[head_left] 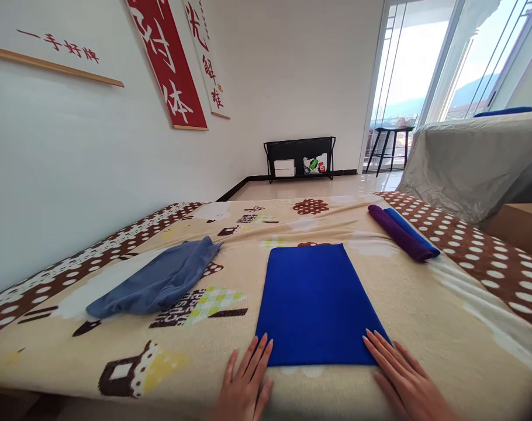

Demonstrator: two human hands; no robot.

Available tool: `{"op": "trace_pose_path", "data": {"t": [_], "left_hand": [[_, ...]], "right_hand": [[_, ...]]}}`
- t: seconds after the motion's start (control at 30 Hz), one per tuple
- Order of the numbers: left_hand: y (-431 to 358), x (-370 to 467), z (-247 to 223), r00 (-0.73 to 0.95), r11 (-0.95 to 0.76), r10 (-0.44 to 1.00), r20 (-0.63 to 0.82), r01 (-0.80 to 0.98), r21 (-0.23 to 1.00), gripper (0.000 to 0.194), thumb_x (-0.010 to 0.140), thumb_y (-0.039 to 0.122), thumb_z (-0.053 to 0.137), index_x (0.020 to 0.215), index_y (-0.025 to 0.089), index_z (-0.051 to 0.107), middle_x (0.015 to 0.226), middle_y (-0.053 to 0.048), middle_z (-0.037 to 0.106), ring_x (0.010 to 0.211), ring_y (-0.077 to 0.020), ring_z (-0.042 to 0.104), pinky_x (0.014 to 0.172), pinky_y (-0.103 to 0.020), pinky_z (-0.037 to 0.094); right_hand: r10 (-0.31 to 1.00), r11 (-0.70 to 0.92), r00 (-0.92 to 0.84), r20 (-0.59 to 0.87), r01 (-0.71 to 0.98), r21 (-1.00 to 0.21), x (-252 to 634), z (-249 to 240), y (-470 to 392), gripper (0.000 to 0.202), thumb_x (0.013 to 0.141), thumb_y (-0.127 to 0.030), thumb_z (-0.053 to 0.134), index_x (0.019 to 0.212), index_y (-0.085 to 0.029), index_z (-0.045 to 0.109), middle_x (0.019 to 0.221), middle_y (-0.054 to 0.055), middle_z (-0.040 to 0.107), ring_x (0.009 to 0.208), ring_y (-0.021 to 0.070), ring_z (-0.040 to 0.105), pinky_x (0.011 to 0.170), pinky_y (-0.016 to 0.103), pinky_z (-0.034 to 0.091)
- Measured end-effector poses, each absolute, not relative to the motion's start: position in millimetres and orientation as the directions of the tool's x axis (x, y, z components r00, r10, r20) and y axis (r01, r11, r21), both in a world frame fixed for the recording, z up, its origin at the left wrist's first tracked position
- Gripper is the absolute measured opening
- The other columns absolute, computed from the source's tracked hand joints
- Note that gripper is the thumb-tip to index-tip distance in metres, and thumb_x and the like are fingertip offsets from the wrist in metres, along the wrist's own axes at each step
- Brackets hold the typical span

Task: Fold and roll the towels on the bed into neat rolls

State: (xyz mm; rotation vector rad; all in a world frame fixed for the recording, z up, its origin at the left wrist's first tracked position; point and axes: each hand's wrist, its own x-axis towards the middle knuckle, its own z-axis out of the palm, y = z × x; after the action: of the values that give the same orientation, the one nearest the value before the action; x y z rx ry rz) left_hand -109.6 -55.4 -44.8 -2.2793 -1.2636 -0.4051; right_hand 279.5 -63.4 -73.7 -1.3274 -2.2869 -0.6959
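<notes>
A blue cloth (315,304), folded into a flat rectangle, lies in front of me on a patterned blanket (231,345). My left hand (245,380) rests at its near left corner, fingers stretched out with the tips on the edge. At the near right corner lies my right hand (401,371), its fingers also straight and flat, touching the cloth. Neither hand grips anything. Off to the left is a crumpled grey-blue cloth (156,280). Toward the far right a purple rolled cloth (397,233) sits beside a blue rolled cloth (413,231).
A white wall with hanging scrolls (172,64) runs along the left. Beyond the blanket stands a low black rack (300,153) holding a white box and a bag. To the right are a dark stool (393,131), a silver-grey covered object (476,158) and a cardboard box (518,228).
</notes>
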Motion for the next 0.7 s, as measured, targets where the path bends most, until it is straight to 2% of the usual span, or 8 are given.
{"op": "trace_pose_path", "data": {"t": [0.13,0.23,0.33,0.4,0.47,0.57,0.63,0.7], "left_hand": [[-60,-124,-57,0.521,-0.469,0.674,0.524,0.849,-0.242,0.061,0.095,0.022,0.04,0.154,0.025,0.027,0.146,0.0,0.053,0.134,-0.0133,0.05,0.113,-0.03,0.032],[-62,-122,-62,0.445,-0.452,0.7,0.559,0.882,-0.136,0.062,0.096,0.016,0.036,0.155,0.029,0.024,0.144,0.001,0.056,0.132,-0.0133,0.052,0.118,-0.033,0.024],[-64,-116,-64,0.356,-0.425,0.727,0.587,0.905,-0.022,0.065,0.096,0.013,0.035,0.155,0.036,0.022,0.141,0.0,0.058,0.13,-0.0152,0.055,0.119,-0.037,0.023],[-64,-112,-64,0.342,-0.433,0.724,0.599,0.902,0.007,0.066,0.095,0.013,0.036,0.155,0.035,0.021,0.141,-0.001,0.059,0.129,-0.0163,0.056,0.118,-0.038,0.024],[-63,-110,-64,0.341,-0.435,0.714,0.611,0.9,0.006,0.067,0.094,0.012,0.037,0.156,0.033,0.02,0.141,-0.002,0.059,0.13,-0.0168,0.055,0.118,-0.038,0.024],[-60,-115,-65,0.402,-0.461,0.677,0.617,0.884,-0.07,0.068,0.092,0.012,0.041,0.155,0.03,0.023,0.139,-0.001,0.06,0.128,-0.0162,0.057,0.117,-0.035,0.026],[-60,-124,-65,0.432,-0.469,0.666,0.609,0.876,-0.109,0.07,0.09,0.012,0.044,0.155,0.029,0.025,0.137,-0.001,0.062,0.125,-0.0158,0.059,0.116,-0.034,0.029],[-62,-133,-61,0.425,-0.466,0.675,0.603,0.879,-0.097,0.07,0.09,0.012,0.045,0.154,0.031,0.026,0.133,0.0,0.065,0.121,-0.0156,0.062,0.112,-0.034,0.035]], "right_hand": [[0.651,0.438,-0.481,0.587,0.87,0.227,295,-74,-71,0.066,0.094,-0.043,0.051,0.152,-0.02,0.034,0.147,0.003,0.049,0.133,0.0162,0.049,0.117,0.03,0.029],[0.637,0.446,-0.484,0.601,0.866,0.225,297,-74,-75,0.065,0.093,-0.038,0.052,0.152,-0.017,0.036,0.146,0.004,0.05,0.134,0.0181,0.048,0.122,0.032,0.021],[0.639,0.442,-0.458,0.618,0.876,0.192,296,-76,-78,0.065,0.092,-0.033,0.051,0.152,-0.017,0.035,0.144,0.005,0.052,0.133,0.0185,0.05,0.122,0.034,0.02],[0.642,0.434,-0.44,0.628,0.884,0.176,294,-77,-78,0.066,0.091,-0.031,0.051,0.153,-0.017,0.034,0.143,0.005,0.053,0.132,0.0186,0.051,0.122,0.034,0.02],[0.646,0.429,-0.433,0.629,0.887,0.171,293,-77,-77,0.067,0.091,-0.03,0.051,0.153,-0.017,0.032,0.143,0.005,0.053,0.131,0.0187,0.052,0.122,0.035,0.02],[0.63,0.442,-0.442,0.638,0.88,0.173,293,-79,-76,0.069,0.089,-0.028,0.052,0.154,-0.017,0.031,0.141,0.005,0.055,0.128,0.0187,0.055,0.12,0.034,0.024],[0.619,0.445,-0.433,0.655,0.881,0.161,295,-82,-77,0.07,0.087,-0.027,0.053,0.154,-0.018,0.031,0.139,0.005,0.057,0.124,0.0191,0.058,0.119,0.034,0.027],[0.615,0.419,-0.393,0.683,0.897,0.139,294,-84,-78,0.07,0.087,-0.028,0.053,0.153,-0.02,0.034,0.136,0.005,0.059,0.118,0.0202,0.063,0.117,0.035,0.03]]}}
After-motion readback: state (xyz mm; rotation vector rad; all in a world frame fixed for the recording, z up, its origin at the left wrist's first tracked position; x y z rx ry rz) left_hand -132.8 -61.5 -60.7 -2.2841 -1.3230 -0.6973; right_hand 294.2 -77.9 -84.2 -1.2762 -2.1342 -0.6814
